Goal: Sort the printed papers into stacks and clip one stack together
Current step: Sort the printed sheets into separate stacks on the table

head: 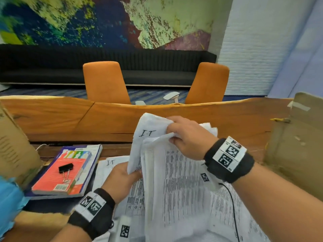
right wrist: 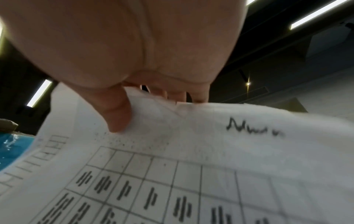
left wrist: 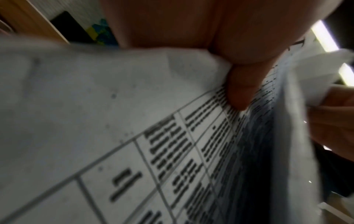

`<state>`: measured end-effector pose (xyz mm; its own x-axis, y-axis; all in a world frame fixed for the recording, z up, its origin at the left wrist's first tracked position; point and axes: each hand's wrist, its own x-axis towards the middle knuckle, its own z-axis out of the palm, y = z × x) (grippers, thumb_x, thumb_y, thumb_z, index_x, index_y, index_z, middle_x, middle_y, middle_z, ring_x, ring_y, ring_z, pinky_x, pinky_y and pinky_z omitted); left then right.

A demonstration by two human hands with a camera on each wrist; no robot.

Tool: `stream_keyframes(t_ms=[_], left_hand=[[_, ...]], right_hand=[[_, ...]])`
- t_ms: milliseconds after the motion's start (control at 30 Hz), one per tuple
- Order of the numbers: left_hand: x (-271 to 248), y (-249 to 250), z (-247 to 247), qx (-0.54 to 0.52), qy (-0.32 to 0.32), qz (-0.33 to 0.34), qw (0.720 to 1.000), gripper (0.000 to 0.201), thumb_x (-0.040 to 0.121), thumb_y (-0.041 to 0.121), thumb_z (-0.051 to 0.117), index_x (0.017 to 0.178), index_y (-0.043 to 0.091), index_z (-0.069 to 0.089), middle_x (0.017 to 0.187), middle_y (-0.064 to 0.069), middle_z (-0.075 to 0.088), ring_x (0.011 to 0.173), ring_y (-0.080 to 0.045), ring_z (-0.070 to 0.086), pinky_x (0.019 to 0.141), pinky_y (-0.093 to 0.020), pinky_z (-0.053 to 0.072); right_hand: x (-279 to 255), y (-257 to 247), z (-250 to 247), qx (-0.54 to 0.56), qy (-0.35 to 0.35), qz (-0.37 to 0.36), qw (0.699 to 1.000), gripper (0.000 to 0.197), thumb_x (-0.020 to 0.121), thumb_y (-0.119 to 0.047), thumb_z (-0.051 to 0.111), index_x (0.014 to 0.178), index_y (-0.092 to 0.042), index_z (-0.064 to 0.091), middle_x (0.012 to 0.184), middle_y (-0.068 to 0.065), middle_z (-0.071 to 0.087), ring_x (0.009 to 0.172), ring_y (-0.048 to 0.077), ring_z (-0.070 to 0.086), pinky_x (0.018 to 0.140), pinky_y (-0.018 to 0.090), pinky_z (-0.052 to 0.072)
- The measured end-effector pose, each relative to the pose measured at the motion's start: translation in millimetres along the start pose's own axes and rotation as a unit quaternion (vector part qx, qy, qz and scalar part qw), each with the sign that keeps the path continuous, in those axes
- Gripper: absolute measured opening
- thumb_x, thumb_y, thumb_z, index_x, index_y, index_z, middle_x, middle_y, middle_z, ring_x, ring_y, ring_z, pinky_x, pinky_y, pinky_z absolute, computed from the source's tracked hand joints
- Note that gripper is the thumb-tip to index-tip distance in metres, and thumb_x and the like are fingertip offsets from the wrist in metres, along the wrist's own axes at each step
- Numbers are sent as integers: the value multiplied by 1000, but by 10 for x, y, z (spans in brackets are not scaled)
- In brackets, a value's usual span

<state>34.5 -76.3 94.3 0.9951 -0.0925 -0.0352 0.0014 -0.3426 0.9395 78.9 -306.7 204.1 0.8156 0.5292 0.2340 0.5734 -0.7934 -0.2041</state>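
Loose white printed papers (head: 176,186) are held above the table (head: 57,117): right hand (head: 187,137) pinches their top edge, left hand (head: 122,179) grips one sheet lower down. Sorting appears unfinished; left of it, the black binder clip (head: 66,168) lies unused on a red book (head: 61,175).

Office lounge or meeting room: long wooden table (head: 108,117), two orange chairs (head: 104,81) opposite, black bench sofa (head: 52,63) under colourful wall mural (head: 87,20), strip ceiling lights (right wrist: 316,13).

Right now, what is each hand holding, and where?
The right hand grips the printed papers at their top edge; the left hand pinches their left edge.
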Motion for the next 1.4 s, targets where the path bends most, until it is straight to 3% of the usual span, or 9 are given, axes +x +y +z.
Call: stream_keyframes(t_ms=[100, 267, 433, 633, 767, 1000, 1100, 1200, 1400], left_hand=[[-57, 82, 1, -31, -12, -5, 999, 16, 95, 16, 57, 99, 17, 73, 90, 5, 77, 82, -10, 73, 74, -28, 53], [-134, 28, 34, -125, 0, -10, 992, 55, 72, 62, 69, 108, 20, 69, 101, 1, 76, 95, -17, 73, 82, -37, 55], [-122, -106, 116, -51, 49, -34, 997, 22, 82, 17, 74, 104, 18, 71, 93, 2, 78, 89, -16, 73, 85, -42, 58], [-55, -265, 86, -19, 40, -63, 997, 13, 91, 16, 63, 97, 27, 67, 92, 2, 75, 89, -15, 70, 70, -26, 55], [35, -538, -106, -31, 82, -107, 990, 9, 88, 12, 66, 94, 19, 68, 90, -4, 75, 87, -25, 70, 79, -39, 56], [124, -934, -554, -60, 182, -143, 971, 13, 83, 6, 71, 91, 16, 68, 90, -6, 74, 88, -30, 69, 86, -44, 51], [158, -1050, -676, -67, 210, -151, 964, 17, 84, 4, 70, 98, 13, 68, 89, -5, 73, 87, -29, 68, 88, -45, 49], [195, -1153, -747, -61, 229, -167, 957, 18, 82, 3, 71, 99, 9, 69, 90, -9, 74, 89, -33, 69, 94, -53, 48], [301, -1255, -737, -61, 228, -173, 956, 24, 81, 7, 73, 105, 10, 68, 95, -8, 73, 93, -33, 68, 97, -54, 46]], right_hand=[[42, -33, 20, -16, 11, 2, 1000, 8, 94, -22, 52, 98, -29, 55, 105, -4, 50, 93, 16, 46, 86, 39, 43], [25, -101, 68, 14, 60, 1, 998, 7, 95, -19, 52, 97, -23, 57, 99, 0, 51, 90, 21, 50, 76, 37, 45], [25, -138, 220, 66, 92, 1, 994, 10, 92, -16, 58, 100, -21, 59, 98, -2, 54, 89, 20, 53, 76, 36, 47], [-10, -8, 482, 156, 120, 52, 979, 27, 88, -23, 66, 113, -21, 54, 105, -10, 53, 97, 13, 52, 81, 26, 40], [-185, 490, 860, 251, 156, 128, 947, 49, 81, -19, 65, 128, -19, 50, 122, -6, 52, 113, 9, 52, 100, 24, 43], [-681, 1913, 1535, 69, -99, 453, 883, 80, 85, -28, 73, 151, -21, 27, 159, 8, 22, 136, 30, 42, 109, 43, 41], [-759, 2281, 1706, 8, -151, 473, 868, 101, 75, -34, 80, 153, -24, 17, 156, 7, 32, 132, 31, 47, 105, 49, 46], [-752, 2393, 1840, -30, -185, 463, 866, 92, 66, -38, 83, 143, -23, 32, 129, 4, 56, 112, 29, 61, 95, 46, 51], [-804, 2437, 1931, -39, -237, 450, 860, 119, 64, -54, 83, 153, -18, 14, 151, 7, 35, 129, 29, 49, 103, 42, 46]])
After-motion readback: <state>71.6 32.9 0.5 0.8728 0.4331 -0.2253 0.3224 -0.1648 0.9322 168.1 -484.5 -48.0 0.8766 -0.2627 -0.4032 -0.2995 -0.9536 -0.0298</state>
